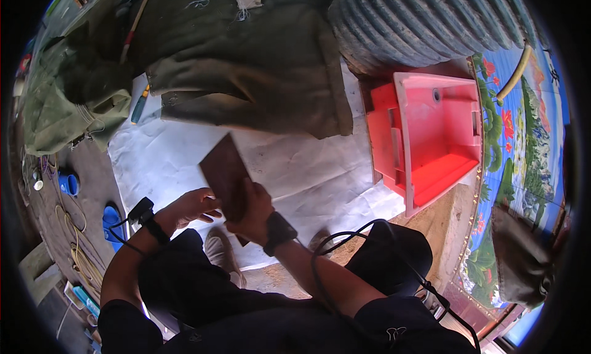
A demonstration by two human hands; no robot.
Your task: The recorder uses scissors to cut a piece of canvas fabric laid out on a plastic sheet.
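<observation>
A flat, dark brown rectangular piece [226,169] stands tilted in front of me, and its material is hard to make out. Wrapped round its lower right edge are the fingers of my right hand [253,211]. My left hand [196,206] is just left of the piece, with its fingers apart and nothing seen in them; whether the fingertips touch the piece, I cannot tell. Beneath both hands spreads a creased white sheet [308,163]. Dark olive cloth [246,77] lies over the far part of this sheet.
To the right, a red plastic bin [400,148] lies tipped on its side below a corrugated grey sheet [431,21]. A screwdriver [140,104] rests beside the cloth. Blue cups [69,183] and coiled cord [83,258] are at left. A painted flower panel [514,163] borders the right.
</observation>
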